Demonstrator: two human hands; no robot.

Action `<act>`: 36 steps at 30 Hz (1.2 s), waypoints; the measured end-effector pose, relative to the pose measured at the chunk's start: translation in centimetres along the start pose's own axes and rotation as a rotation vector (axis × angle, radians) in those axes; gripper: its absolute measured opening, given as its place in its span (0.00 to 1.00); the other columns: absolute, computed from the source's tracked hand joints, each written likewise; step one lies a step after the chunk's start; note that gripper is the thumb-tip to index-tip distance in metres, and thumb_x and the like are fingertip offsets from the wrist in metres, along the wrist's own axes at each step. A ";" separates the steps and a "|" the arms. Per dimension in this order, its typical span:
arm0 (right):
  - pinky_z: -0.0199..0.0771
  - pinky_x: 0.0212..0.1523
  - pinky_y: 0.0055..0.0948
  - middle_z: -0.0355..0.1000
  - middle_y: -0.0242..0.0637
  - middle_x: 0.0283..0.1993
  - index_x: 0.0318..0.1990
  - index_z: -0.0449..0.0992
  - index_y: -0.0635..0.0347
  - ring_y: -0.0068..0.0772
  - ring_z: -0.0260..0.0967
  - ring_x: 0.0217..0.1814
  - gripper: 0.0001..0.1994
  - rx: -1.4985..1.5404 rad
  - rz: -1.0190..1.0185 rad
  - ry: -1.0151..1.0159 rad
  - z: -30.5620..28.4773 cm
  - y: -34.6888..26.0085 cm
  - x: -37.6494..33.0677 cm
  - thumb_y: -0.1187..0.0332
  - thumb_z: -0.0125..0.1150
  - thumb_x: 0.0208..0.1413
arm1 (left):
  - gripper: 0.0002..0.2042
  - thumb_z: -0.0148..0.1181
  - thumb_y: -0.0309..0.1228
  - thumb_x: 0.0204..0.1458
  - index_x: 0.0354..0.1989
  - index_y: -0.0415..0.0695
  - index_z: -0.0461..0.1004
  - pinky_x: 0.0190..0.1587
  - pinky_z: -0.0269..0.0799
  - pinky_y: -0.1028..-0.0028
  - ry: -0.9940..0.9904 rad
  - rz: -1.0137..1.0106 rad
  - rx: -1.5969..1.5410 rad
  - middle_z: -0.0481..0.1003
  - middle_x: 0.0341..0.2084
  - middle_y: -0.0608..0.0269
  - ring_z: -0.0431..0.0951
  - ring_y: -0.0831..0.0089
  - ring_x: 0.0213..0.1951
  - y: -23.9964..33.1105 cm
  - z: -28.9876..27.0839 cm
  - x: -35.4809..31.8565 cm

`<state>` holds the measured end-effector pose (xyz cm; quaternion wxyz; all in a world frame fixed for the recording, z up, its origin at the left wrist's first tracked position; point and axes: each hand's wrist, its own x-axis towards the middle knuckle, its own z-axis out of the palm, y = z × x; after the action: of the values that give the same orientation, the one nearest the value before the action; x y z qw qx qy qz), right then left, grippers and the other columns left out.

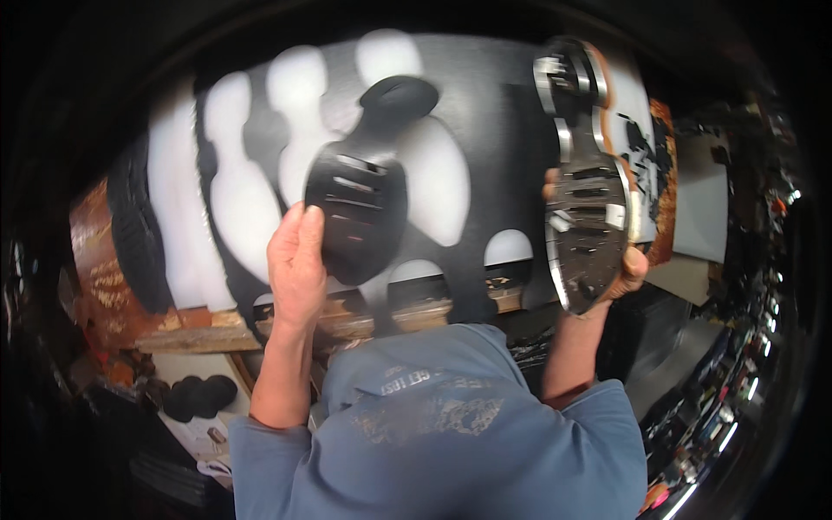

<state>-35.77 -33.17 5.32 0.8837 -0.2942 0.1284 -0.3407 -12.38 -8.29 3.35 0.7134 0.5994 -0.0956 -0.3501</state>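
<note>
Pinching black slotted cut-out (373, 221) with half-hidden fingers (312, 227) of left hand (297, 267), over black sheet (490, 113) on bench (201, 336); gripping motion-blurred, metal-edged die (589, 230) with mostly hidden fingers of right hand (624, 279).

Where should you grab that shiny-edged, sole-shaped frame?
I'd hold the frame by the outer sides of its wide lower part, coming from behind like the right hand. It narrows farther up, and its thin, shiny rim on this side might be sharp.
</note>
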 end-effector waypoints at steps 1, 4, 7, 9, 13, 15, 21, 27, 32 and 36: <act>0.81 0.68 0.49 0.58 0.77 0.73 0.79 0.51 0.72 0.61 0.73 0.70 0.52 -0.107 -0.020 0.071 -0.2 -0.6 -0.2 0.65 0.71 0.46 | 0.15 0.48 0.33 0.77 0.55 0.34 0.77 0.48 0.77 0.77 0.016 -0.010 0.047 0.83 0.44 0.63 0.81 0.79 0.43 -0.2 -0.8 -0.2; 0.75 0.69 0.39 0.66 0.52 0.74 0.73 0.67 0.74 0.43 0.72 0.71 0.45 -0.856 -0.149 0.199 -1.1 -1.0 -0.7 0.65 0.75 0.45 | 0.15 0.50 0.31 0.76 0.60 0.33 0.75 0.52 0.78 0.75 -0.054 -0.031 -0.109 0.83 0.48 0.60 0.82 0.77 0.47 -0.9 -2.1 -0.7; 0.71 0.71 0.40 0.59 0.53 0.78 0.71 0.72 0.66 0.45 0.67 0.74 0.41 -1.469 -0.265 0.124 -2.2 1.1 -0.7 0.68 0.79 0.45 | 0.16 0.50 0.30 0.76 0.63 0.32 0.73 0.55 0.79 0.73 -0.038 -0.047 -0.219 0.82 0.51 0.58 0.83 0.74 0.50 -1.4 -2.0 -1.2; 0.66 0.72 0.49 0.57 0.59 0.78 0.71 0.75 0.59 0.58 0.64 0.72 0.41 -2.035 -0.257 -0.021 -2.9 2.3 -0.4 0.62 0.81 0.45 | 0.17 0.49 0.29 0.76 0.66 0.32 0.71 0.57 0.79 0.71 -0.105 -0.064 -0.257 0.82 0.53 0.55 0.83 0.71 0.52 -1.3 -2.0 -1.2; 0.69 0.70 0.46 0.62 0.57 0.76 0.66 0.79 0.62 0.56 0.67 0.69 0.27 -2.027 -0.309 0.010 -4.3 2.7 -0.3 0.66 0.73 0.59 | 0.15 0.49 0.28 0.76 0.63 0.32 0.72 0.57 0.79 0.70 -0.152 -0.071 -0.311 0.82 0.52 0.53 0.83 0.70 0.52 -1.0 -2.1 -1.4; 0.72 0.68 0.42 0.70 0.56 0.71 0.61 0.82 0.65 0.52 0.71 0.69 0.16 -1.982 -0.342 0.049 -5.5 2.1 -0.1 0.73 0.61 0.70 | 0.15 0.49 0.28 0.75 0.62 0.32 0.72 0.57 0.79 0.69 -0.168 -0.070 -0.333 0.82 0.52 0.53 0.84 0.70 0.52 -1.0 -1.9 -1.6; 0.85 0.52 0.36 0.85 0.50 0.52 0.56 0.84 0.68 0.43 0.86 0.52 0.12 -2.021 -0.410 0.281 -7.1 -0.4 2.3 0.73 0.59 0.72 | 0.15 0.50 0.27 0.74 0.62 0.31 0.72 0.58 0.79 0.69 -0.168 -0.095 -0.386 0.82 0.51 0.53 0.83 0.70 0.51 -0.3 -1.3 -2.8; 0.82 0.51 0.40 0.82 0.44 0.49 0.54 0.83 0.65 0.44 0.81 0.49 0.15 -1.715 -0.591 0.037 1.5 0.9 2.7 0.71 0.72 0.61 | 0.15 0.50 0.26 0.74 0.62 0.31 0.72 0.58 0.78 0.71 -0.151 -0.119 -0.288 0.82 0.53 0.54 0.82 0.72 0.52 0.0 -0.6 -4.0; 0.74 0.33 0.35 0.77 0.38 0.36 0.47 0.84 0.63 0.38 0.73 0.35 0.22 -1.578 -0.476 -0.629 7.3 10.0 1.0 0.67 0.83 0.43 | 0.14 0.52 0.26 0.73 0.61 0.32 0.74 0.55 0.77 0.75 -0.131 -0.135 -0.238 0.82 0.51 0.59 0.81 0.78 0.50 -0.7 -0.1 -5.1; 0.74 0.32 0.35 0.76 0.39 0.34 0.40 0.82 0.65 0.39 0.71 0.31 0.11 -1.442 -0.551 -0.529 7.2 12.8 2.1 0.77 0.76 0.48 | 0.13 0.54 0.27 0.73 0.59 0.33 0.76 0.53 0.77 0.76 -0.088 -0.190 -0.139 0.83 0.48 0.62 0.80 0.80 0.47 -1.0 -0.9 -5.5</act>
<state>-24.37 -23.83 3.21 0.3625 -0.8825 0.0261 -0.2985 -16.37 -4.26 3.74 0.7119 0.5389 -0.0453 -0.4480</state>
